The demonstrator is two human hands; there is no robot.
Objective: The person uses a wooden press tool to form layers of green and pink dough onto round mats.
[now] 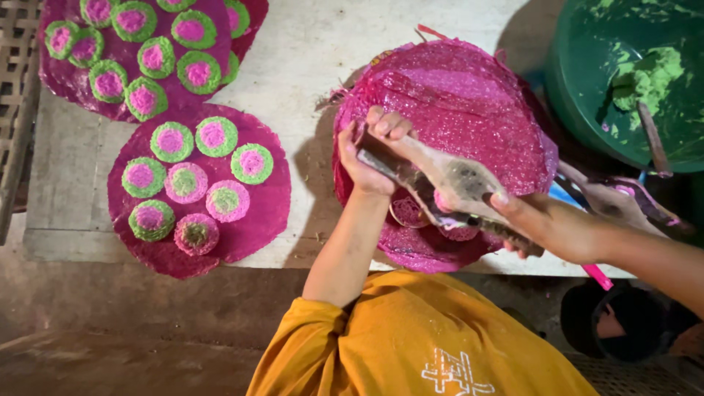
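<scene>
Clamped between both hands above a stack of round magenta mesh mats [469,103]: a worn two-piece wooden press [447,183] smeared with pink paste. Left hand [370,158] curled tight around the handle end, fingers folded over the top; right hand [532,220] wrapped around the far end, thumb laid along the upper paddle. Directly beneath, on the top mat, two small flat pink rounds [408,211], one partly hidden by the tool. Likely mid-squeeze, laying pink rounds onto the mat. Calls next for a steady hold, a clean release, and a shift over bare mesh clear of the rounds already down. To the left on the pale table [308,51], two filled magenta mats [249,220] carrying green-and-pink ringed discs; at upper right, a green basin [587,88] of green paste.
</scene>
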